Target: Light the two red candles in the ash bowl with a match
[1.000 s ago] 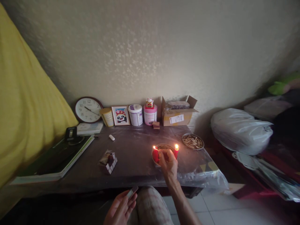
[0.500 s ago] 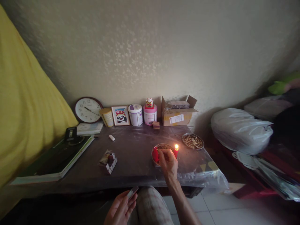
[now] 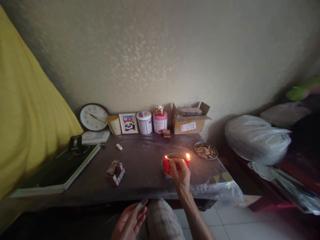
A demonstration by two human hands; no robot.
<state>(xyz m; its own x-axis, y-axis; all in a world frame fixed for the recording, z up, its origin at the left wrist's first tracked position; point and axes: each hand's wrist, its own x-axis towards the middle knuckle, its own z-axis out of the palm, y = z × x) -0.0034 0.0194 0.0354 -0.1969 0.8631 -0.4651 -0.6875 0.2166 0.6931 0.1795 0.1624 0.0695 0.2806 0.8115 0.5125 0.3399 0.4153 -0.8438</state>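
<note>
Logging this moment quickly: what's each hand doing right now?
Left hand: closed on a small matchbox.
Right hand: pinched at the left red candle; held item cannot be told.

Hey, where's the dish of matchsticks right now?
In the head view, the dish of matchsticks sits on the table toward its right end, just right of the lit right candle and in front of the cardboard box.
</note>
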